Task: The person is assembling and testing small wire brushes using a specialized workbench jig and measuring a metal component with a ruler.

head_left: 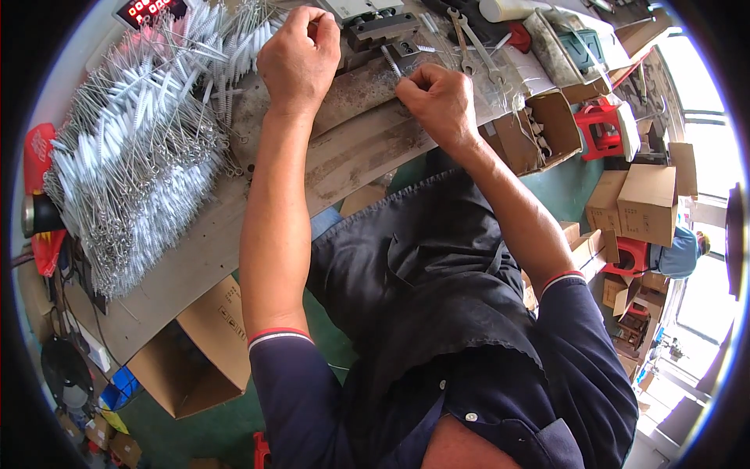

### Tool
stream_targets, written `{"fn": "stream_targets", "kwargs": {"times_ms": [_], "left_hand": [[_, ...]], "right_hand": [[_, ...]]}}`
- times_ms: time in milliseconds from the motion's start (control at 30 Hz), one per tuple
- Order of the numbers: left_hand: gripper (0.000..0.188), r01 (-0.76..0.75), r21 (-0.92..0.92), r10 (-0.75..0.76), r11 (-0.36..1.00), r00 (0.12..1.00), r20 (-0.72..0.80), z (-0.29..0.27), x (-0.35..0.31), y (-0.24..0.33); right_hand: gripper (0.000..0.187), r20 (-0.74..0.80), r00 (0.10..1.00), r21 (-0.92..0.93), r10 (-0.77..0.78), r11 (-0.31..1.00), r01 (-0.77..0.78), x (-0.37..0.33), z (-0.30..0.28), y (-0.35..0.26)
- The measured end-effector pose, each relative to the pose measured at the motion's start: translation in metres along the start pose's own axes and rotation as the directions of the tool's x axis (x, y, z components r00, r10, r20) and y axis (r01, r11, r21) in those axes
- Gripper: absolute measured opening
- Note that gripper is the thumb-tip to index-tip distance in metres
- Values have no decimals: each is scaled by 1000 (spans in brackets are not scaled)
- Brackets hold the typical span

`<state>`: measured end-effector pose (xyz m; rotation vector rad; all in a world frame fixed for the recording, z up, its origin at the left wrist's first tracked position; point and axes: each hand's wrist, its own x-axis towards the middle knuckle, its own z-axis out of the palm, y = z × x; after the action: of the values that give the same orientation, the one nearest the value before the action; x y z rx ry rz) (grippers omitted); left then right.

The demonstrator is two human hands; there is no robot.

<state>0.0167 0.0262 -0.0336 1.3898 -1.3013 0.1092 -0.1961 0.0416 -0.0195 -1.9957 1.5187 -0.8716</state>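
Nearest to you, at six o'clock, your dark navy collared shirt (437, 367) with its red-and-white sleeve trim fills the lower picture, and an open brown cardboard box (205, 356) sits on the green floor at seven o'clock beneath the bench edge. Both your bare forearms rise from there over the worn, scuffed grey workbench (344, 160). Your right hand (439, 100), just right of twelve o'clock, is curled into a loose fist, thumb and fingertips pinched together on the near end of a small white twisted-wire bristle brush (391, 62), which slants up and to the left from that hand toward the dark metal fixture block (380, 31) at twelve o'clock. Your left hand (299, 56), at eleven o'clock, is also closed in a fist, resting beside that fixture; I cannot tell what it grips, if anything. The two hands are apart, with the brush and the fixture between them. At nine to ten o'clock a large heap of finished white bristle brushes with wire loop handles (144, 133) lies piled on the bench. Farther off, steel open-ended spanners (473, 43) lie at one o'clock, another open cardboard box (539, 129) stands at two o'clock, and stacked closed cartons (644, 199) stand at three o'clock.
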Motion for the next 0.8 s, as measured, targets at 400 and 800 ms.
{"fn": "stream_targets", "kwargs": {"times_ms": [400, 800], "left_hand": [[16, -3, 63, 2, 998, 1000, 24, 4, 3, 12], [20, 21, 113, -26, 993, 999, 43, 8, 8, 7]], "right_hand": [[25, -42, 999, 21, -10, 1000, 11, -3, 2, 0], [21, -141, 986, 5, -84, 996, 85, -4, 8, -3]]}}
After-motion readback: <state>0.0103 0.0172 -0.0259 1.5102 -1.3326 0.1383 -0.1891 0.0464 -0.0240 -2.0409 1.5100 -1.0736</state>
